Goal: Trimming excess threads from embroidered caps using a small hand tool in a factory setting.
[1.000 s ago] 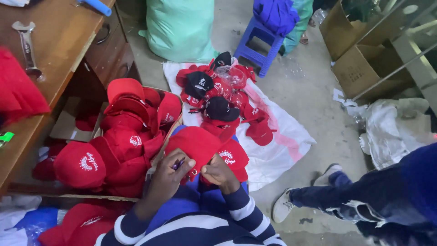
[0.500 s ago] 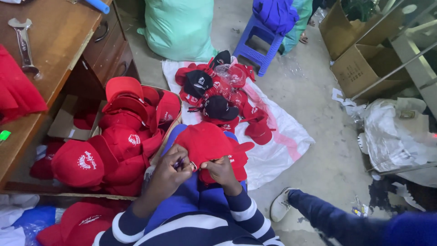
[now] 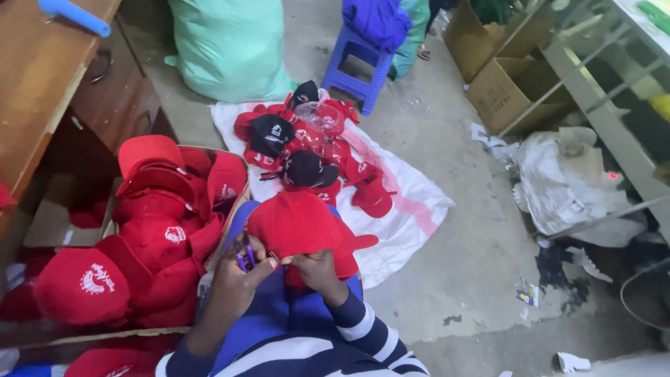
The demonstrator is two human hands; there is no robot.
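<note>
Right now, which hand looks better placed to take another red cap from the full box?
Probably the left hand: it is beside the box of red caps. The right hand grips the red cap on the lap, farther away.

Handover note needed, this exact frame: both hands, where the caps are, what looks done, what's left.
Left hand: pinching a small purple tool at the back edge of the red cap on the lap.
Right hand: gripping the same cap's edge beside it.
Done or not: cannot tell; the cap in hand is mid-work.
Other caps: a heap of red caps in the box to the left; a mixed pile of red and black caps on the white sheet ahead.
</note>
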